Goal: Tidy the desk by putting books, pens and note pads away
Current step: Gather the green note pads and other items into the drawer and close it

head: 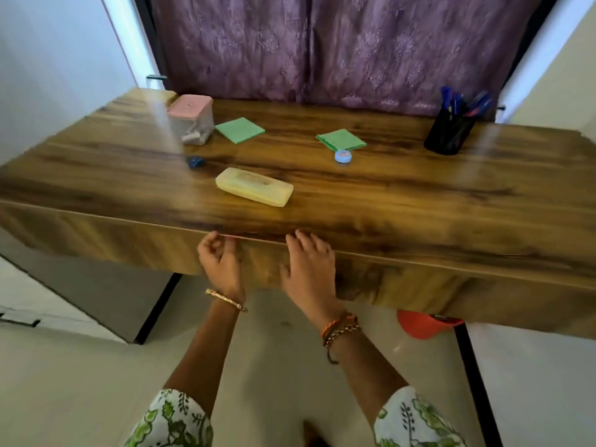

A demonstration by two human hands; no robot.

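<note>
On the wooden desk [403, 201] lie two green note pads: one [240, 130] at the back left, one [341, 139] near the middle. A yellow pencil case [254, 186] lies close to the front edge. A black mesh holder full of blue pens [450, 129] stands at the back right. My left hand [219, 262] hovers at the desk's front edge, fingers curled loosely, holding nothing. My right hand [309, 269] is beside it, fingers spread against the front panel, empty.
A pink-lidded clear box [191, 122] stands at the back left. A small blue sharpener [195, 161] and a round light-blue cap [342, 155] lie on the desk. Purple curtains hang behind. An orange object [425, 325] shows under the desk.
</note>
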